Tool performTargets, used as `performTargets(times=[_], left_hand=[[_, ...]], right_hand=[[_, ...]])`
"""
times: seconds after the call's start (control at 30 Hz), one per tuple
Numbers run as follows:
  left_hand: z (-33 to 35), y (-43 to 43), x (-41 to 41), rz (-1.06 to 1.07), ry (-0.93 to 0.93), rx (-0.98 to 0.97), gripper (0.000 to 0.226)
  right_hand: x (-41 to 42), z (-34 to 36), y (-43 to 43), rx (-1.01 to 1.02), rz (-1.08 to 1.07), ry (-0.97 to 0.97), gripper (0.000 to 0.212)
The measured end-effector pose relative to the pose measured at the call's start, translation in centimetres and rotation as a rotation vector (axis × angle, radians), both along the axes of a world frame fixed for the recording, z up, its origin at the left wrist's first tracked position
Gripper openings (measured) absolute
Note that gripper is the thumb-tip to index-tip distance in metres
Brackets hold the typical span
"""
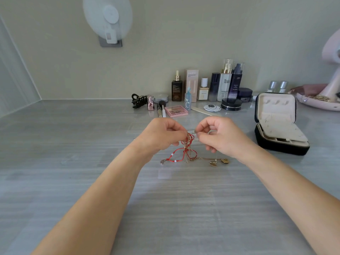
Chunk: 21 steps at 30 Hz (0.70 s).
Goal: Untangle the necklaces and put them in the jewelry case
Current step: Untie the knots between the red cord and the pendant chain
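Note:
A tangle of necklaces [187,150] hangs between my hands above the grey table: a red cord with white beads and a round silver pendant [163,161], mixed with thin gold chains whose gold pendants [219,161] lie on the table. My left hand [161,134] pinches the top of the tangle. My right hand [219,134] pinches a thin strand just right of it. The black jewelry case [279,142] stands open at the right, its beige lining showing, lid upright.
Cosmetic bottles [225,81], a pink palette [176,110], a black hair claw [138,101], brushes and jars line the back of the table. A pink tray [318,103] sits at the far right. A round mirror [107,19] hangs on the wall.

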State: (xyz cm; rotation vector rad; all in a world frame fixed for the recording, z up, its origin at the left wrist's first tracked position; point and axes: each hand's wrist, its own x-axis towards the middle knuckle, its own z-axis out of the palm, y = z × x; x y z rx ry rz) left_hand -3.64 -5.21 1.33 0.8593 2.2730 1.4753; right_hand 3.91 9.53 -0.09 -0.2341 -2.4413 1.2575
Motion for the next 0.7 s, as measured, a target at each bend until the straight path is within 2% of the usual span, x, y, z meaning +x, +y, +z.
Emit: performTargets(times=[0.2, 0.7], left_hand=[[-0.17, 0.05, 0.02, 0.000, -0.006, -0.006, 0.018], [-0.53, 0.31, -0.21, 0.013, -0.003, -0.050, 0.018]], right_hand=[[-0.07, -0.21, -0.04, 0.049, 0.054, 0.043, 0.020], [0.07, -0.24, -0.16, 0.179, 0.026, 0.010, 0.022]])
